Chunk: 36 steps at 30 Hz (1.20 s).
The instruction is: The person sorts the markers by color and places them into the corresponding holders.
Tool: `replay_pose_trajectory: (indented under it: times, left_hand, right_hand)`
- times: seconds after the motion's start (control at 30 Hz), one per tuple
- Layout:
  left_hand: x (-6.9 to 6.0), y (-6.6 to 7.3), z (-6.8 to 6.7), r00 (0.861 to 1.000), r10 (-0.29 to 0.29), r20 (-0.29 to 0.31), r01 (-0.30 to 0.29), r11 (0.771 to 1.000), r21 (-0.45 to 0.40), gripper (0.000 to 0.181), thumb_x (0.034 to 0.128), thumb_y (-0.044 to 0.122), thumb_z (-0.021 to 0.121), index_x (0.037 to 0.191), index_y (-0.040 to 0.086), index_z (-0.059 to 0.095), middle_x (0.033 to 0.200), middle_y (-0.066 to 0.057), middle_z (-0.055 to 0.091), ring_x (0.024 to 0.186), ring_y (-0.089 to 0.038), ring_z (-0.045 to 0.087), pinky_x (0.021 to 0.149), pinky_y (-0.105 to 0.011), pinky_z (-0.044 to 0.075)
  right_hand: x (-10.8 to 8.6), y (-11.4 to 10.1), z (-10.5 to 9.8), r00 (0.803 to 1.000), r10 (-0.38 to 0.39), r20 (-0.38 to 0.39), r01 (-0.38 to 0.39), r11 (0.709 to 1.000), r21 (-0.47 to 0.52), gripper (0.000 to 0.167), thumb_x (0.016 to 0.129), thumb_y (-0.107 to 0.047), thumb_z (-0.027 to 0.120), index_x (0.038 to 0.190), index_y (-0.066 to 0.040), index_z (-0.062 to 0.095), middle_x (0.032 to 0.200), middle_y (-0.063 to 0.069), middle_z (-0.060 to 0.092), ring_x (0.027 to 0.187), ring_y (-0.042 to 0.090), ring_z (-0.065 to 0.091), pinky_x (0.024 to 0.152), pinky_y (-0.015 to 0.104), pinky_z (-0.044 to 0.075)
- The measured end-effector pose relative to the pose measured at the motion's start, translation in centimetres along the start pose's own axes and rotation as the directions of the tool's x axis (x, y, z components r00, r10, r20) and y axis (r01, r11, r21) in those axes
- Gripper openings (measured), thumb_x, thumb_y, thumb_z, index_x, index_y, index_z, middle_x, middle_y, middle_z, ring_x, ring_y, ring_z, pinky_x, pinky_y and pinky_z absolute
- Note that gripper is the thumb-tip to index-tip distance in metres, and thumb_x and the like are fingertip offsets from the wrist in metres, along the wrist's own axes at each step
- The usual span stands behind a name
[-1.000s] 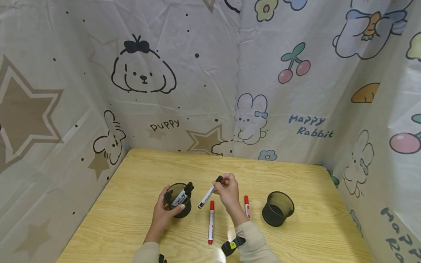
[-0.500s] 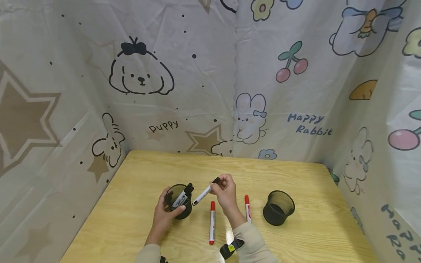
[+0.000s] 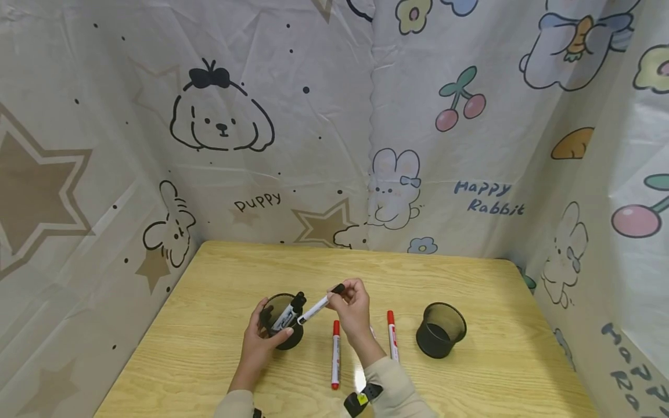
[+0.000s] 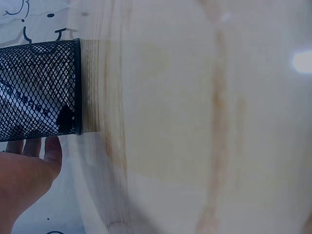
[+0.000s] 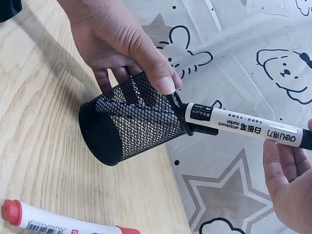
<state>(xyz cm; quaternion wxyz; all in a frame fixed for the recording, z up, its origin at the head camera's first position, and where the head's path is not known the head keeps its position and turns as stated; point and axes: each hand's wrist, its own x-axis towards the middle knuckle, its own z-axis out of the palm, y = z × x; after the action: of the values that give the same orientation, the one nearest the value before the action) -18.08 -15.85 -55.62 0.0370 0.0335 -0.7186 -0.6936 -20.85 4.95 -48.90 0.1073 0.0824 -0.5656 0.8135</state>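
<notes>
My left hand (image 3: 257,343) grips a black mesh pen holder (image 3: 292,341), its thumb at the rim. Inside leans at least one black-capped marker (image 3: 286,316). The fingers of my right hand (image 3: 356,312) pinch a black whiteboard marker (image 3: 316,309) near one end. In the right wrist view, that white-barrelled marker (image 5: 239,124) slants with its far end at the rim of the tilted holder (image 5: 141,119); whether it touches, I cannot tell. From the left wrist, the mesh wall (image 4: 36,92) shows dim pens behind it, and fingers (image 4: 52,153) lie along its side.
A red-capped marker (image 3: 335,355) lies between my forearms, and another red marker (image 3: 392,337) lies right of my right hand. Further right stands a second black mesh holder (image 3: 441,332). Printed cloth (image 3: 324,145) walls the wooden table (image 3: 251,261) at the back and sides.
My right hand has moved left, carrying the black marker from a gap beside the holder up to its rim. The left hand and holder stay nearly still. The head view has shifted slightly.
</notes>
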Motion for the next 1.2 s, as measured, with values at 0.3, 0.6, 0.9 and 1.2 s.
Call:
replay_pose_trajectory:
  times: [0.3,0.6,0.9,1.2]
  left_hand:
    - [0.4,-1.6,-0.1,1.0,0.012,-0.01,-0.012,1.0,-0.003,0.09,0.0714,0.015,0.082,0.144,0.029,0.03,0.143,-0.013,0.035,0.125,-0.034,0.035,0.097,-0.05,0.03]
    - [0.3,-1.2,-0.1,1.0,-0.01,-0.001,0.01,1.0,-0.014,0.092,0.0706,0.016,0.083,0.145,0.027,0.029,0.144,-0.014,0.034,0.126,-0.036,0.035,0.097,-0.05,0.03]
    - [-0.4,0.8,0.1,1.0,0.013,0.021,-0.013,1.0,0.006,0.093,0.0723,0.014,0.081,0.147,0.017,0.026,0.144,-0.019,0.032,0.126,-0.04,0.032,0.097,-0.054,0.028]
    - [-0.5,0.9,0.1,1.0,0.017,0.021,-0.017,1.0,0.001,0.09,0.0737,0.014,0.08,0.146,0.02,0.028,0.143,-0.017,0.033,0.127,-0.038,0.031,0.098,-0.053,0.028]
  right_hand:
    - [0.1,0.0,0.5,0.999,-0.019,0.031,0.019,1.0,-0.012,0.022,0.078,0.016,0.055,0.093,0.007,0.042,0.09,0.029,0.058,0.073,0.016,0.057,0.067,0.036,0.054]
    - [0.1,0.0,1.0,0.999,0.026,0.022,-0.025,0.998,-0.054,0.023,0.078,0.015,0.058,0.092,0.006,0.043,0.093,0.032,0.057,0.075,0.014,0.057,0.07,0.029,0.052]
    - [-0.7,-2.0,2.1,0.998,0.017,0.058,0.0,0.959,-0.282,0.021,0.079,0.01,0.063,0.094,0.01,0.048,0.083,0.018,0.06,0.075,0.016,0.055,0.062,0.02,0.043]
    - [-1.0,-1.8,2.4,0.997,0.041,0.07,-0.014,0.934,-0.358,0.022,0.079,0.007,0.065,0.095,0.01,0.05,0.083,0.019,0.06,0.075,0.025,0.056,0.062,0.02,0.043]
